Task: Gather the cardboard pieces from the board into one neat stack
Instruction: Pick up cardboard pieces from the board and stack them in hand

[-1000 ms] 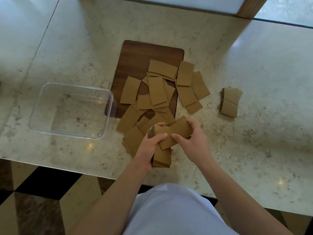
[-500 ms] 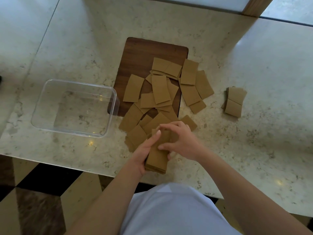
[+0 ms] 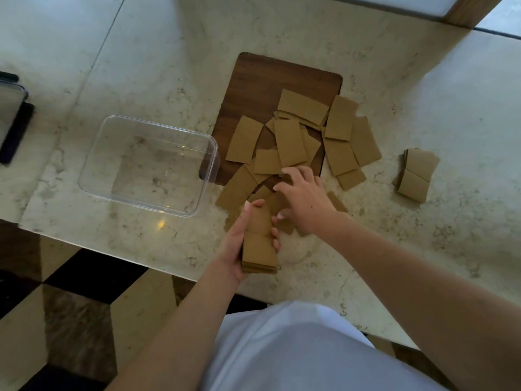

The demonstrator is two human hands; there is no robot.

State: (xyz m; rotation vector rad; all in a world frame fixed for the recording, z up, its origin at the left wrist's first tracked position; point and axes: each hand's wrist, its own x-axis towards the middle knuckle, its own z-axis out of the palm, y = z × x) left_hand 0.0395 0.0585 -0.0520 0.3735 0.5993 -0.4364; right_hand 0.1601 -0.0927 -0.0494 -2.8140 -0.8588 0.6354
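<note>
Marble countertop (image 3: pixel 423 66), pale and veined, is filling most of the view, with a dark wooden board (image 3: pixel 262 86) lying near its centre. Loose cardboard pieces (image 3: pixel 290 141), tan, flat and rectangular, are overlapping in a scatter across the board's near half and spilling onto the marble at its 3 and 6 o'clock sides. The left hand (image 3: pixel 239 246) is gripping a stack of pieces (image 3: pixel 259 249), fingers curled round its edges and thumb along the left side, holding it just above the counter's near edge. The right hand (image 3: pixel 306 198) is reaching palm down with fingers loosely spread, fingertips touching the loose pieces at the board's near edge. That stack is sitting at 7 o'clock from the right hand, just beside it. A small second pile (image 3: pixel 417 176) is resting well apart at 3 o'clock, and a clear plastic container (image 3: pixel 149 165) is standing at 9 o'clock of the board.
</note>
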